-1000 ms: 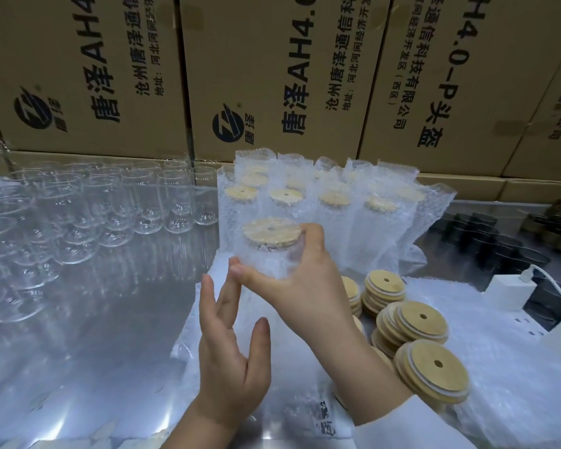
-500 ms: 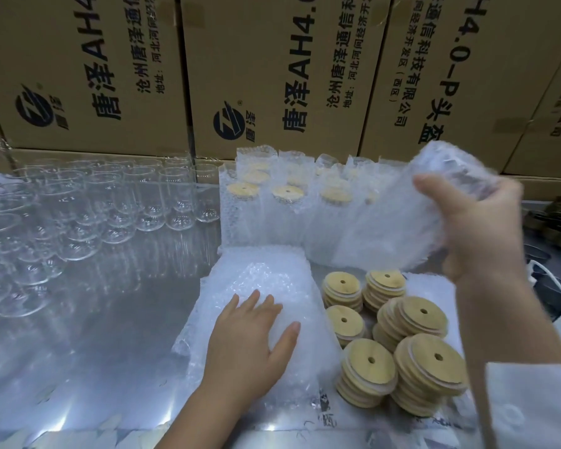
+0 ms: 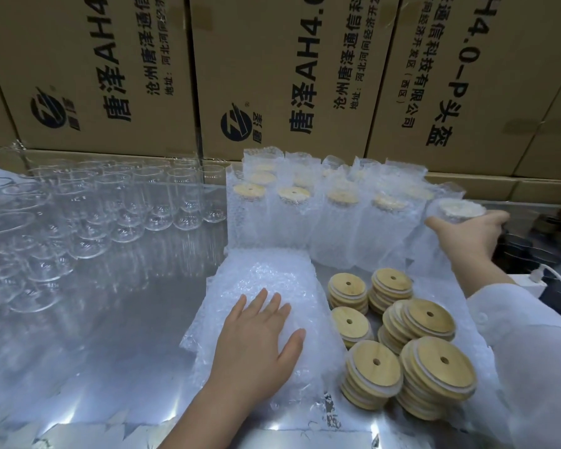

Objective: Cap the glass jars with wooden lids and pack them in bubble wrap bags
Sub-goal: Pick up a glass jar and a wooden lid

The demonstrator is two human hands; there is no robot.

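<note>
Flat and spread, left hand [image 3: 255,343] presses bags [image 3: 266,286]; right hand [image 3: 467,231] grips wrapped jar [image 3: 455,210] beside the row.

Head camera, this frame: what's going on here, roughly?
A person is packing glass jars at a metal table. The right hand grips a bagged jar, capped with a wooden lid, at the right end of the row of packed jars. The left hand rests flat on the pile of empty bubble wrap bags. Stacks of wooden lids sit just right of that pile, and many uncapped glass jars stand on the left.
</note>
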